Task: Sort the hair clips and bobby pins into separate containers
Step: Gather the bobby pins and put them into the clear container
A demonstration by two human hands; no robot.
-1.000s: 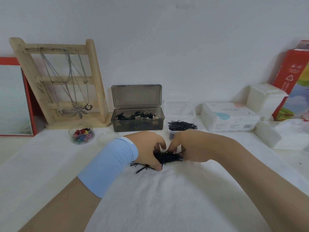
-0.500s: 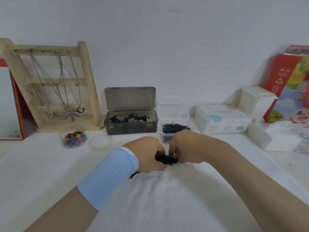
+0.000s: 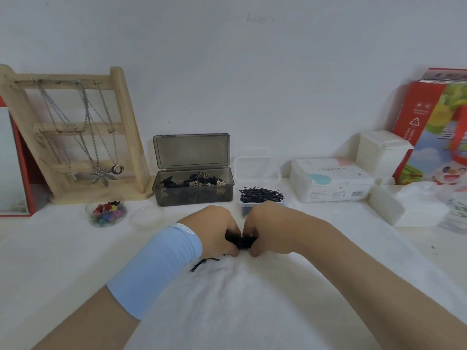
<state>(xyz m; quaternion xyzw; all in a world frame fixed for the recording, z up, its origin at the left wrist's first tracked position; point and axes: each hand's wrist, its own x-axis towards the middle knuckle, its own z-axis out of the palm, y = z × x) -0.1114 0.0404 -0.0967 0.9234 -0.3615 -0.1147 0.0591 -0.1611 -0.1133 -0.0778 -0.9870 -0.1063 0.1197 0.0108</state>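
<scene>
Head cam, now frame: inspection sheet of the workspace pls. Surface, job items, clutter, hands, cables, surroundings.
Surface: white fluffy cloth covers the table.
Job's things: bundle of bobby pins pinched between both hands; loose pins on the cloth near the left wrist; clear tub heaped with bobby pins; grey box, lid open, holding hair clips.
Clutter: round dish of coloured clips; wooden stand hung with necklaces; white packet; red carton.
Hands: left hand and right hand both grip the bundle, fingers curled.
Cables: nothing seen.
Surroundings: white wall behind; red-framed mirror at far left.
</scene>
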